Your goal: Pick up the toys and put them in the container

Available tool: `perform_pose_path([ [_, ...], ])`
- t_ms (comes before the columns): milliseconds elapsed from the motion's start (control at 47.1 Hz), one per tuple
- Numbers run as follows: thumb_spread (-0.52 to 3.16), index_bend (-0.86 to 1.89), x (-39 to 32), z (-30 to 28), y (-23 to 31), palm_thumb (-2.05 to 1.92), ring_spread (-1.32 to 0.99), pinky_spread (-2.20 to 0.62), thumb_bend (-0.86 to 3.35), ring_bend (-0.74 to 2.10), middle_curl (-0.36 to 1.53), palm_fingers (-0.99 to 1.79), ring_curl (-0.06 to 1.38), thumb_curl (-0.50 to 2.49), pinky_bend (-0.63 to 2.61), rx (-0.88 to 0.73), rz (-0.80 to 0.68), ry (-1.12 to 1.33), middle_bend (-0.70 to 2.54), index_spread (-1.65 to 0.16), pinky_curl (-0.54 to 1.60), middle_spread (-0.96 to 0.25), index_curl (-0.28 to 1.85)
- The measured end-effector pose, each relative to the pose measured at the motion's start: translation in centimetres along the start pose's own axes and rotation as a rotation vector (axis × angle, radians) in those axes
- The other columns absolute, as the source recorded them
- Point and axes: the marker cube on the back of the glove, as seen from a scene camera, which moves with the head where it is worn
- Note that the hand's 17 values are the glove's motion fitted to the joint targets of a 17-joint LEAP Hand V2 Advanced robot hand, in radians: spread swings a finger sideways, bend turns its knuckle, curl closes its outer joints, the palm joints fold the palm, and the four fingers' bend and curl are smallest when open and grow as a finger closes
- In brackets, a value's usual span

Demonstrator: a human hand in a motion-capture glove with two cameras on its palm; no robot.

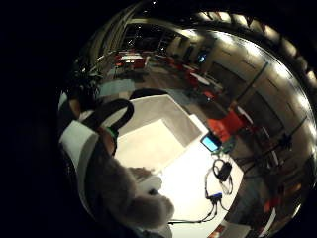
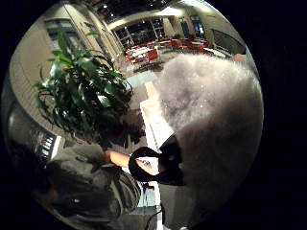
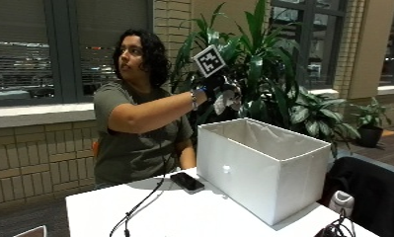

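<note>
In the outside view my gloved right hand (image 3: 216, 89) is raised high above the near rim of the white container (image 3: 262, 170). It grips a grey-white plush toy (image 3: 226, 100), which hangs below the fingers. The same fuzzy toy (image 2: 211, 120) fills much of the thumb side palm view and shows beside the palm in the other view (image 1: 129, 198). The container (image 1: 153, 144) lies below the hand, its inside pale; its contents are hidden from me.
A black phone (image 3: 186, 181) lies on the white table (image 3: 170, 212) beside the container. A black cable (image 3: 140, 205) runs across the table. A large potted plant (image 3: 262, 59) stands behind the container. A dark chair (image 3: 371, 192) is at the right.
</note>
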Motion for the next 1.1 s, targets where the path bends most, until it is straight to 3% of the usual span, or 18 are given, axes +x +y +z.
perform_pose_path([
  [106,1.03,0.55,0.0,2.2,-3.5,0.39,-0.42,-0.39,0.1,1.24,0.72,1.09,0.57,0.66,1.01,-0.03,0.173,-0.04,1.06,-0.36,0.46,-0.3,0.4],
  [212,1.0,0.55,0.6,3.6,-4.5,0.39,-0.42,-0.39,0.08,1.24,0.74,1.08,0.58,0.7,1.01,-0.053,0.046,-0.089,1.06,-0.36,0.46,-0.3,0.43],
  [339,0.98,0.43,1.8,4.7,-4.9,0.35,-0.42,-0.39,0.02,1.29,0.75,0.99,0.6,0.71,1.03,-0.221,0.196,-0.097,1.04,-0.36,0.46,-0.31,0.43],
  [361,1.01,0.36,2.0,4.8,-4.6,0.29,-0.42,-0.39,-0.01,1.33,0.75,0.93,0.61,0.69,1.02,-0.256,0.185,-0.086,1.04,-0.35,0.46,-0.31,0.42],
  [403,0.99,0.2,2.7,4.8,-3.8,0.04,-0.42,-0.31,-0.16,1.28,0.73,0.33,0.62,0.59,0.95,-0.299,0.181,-0.056,0.95,-0.35,0.47,-0.32,0.4],
  [424,0.96,0.2,3.0,4.7,-3.4,-0.01,-0.41,-0.26,-0.15,1.28,0.72,0.15,0.64,0.58,0.96,-0.306,0.192,-0.044,0.88,-0.35,0.51,-0.32,0.44],
  [467,0.92,0.21,3.6,4.3,-2.5,-0.05,-0.4,-0.2,-0.12,1.21,0.67,-0.03,0.63,0.55,0.95,-0.295,0.207,-0.058,0.75,-0.36,0.5,-0.3,0.45],
  [658,0.87,0.27,6.2,1.8,5.0,-0.09,-0.35,-0.05,-0.09,0.9,0.53,-0.01,0.44,0.46,0.88,-0.269,0.168,0.047,0.48,-0.39,0.37,-0.24,0.39],
  [785,0.85,0.28,4.4,0.2,11.5,-0.12,-0.33,-0.01,-0.1,0.86,0.5,0.02,0.41,0.4,0.85,-0.337,0.106,-0.052,0.44,-0.4,0.35,-0.22,0.4],
  [912,0.83,0.27,3.9,-0.3,18.4,-0.12,-0.31,0.01,-0.11,0.83,0.48,0.03,0.39,0.36,0.83,-0.407,0.154,0.032,0.43,-0.4,0.34,-0.2,0.4],
  [1103,0.82,0.22,2.1,-0.8,25.9,-0.13,-0.29,0.02,-0.1,0.79,0.47,0.02,0.37,0.31,0.82,-0.455,0.197,-0.035,0.4,-0.4,0.34,-0.18,0.4],
])
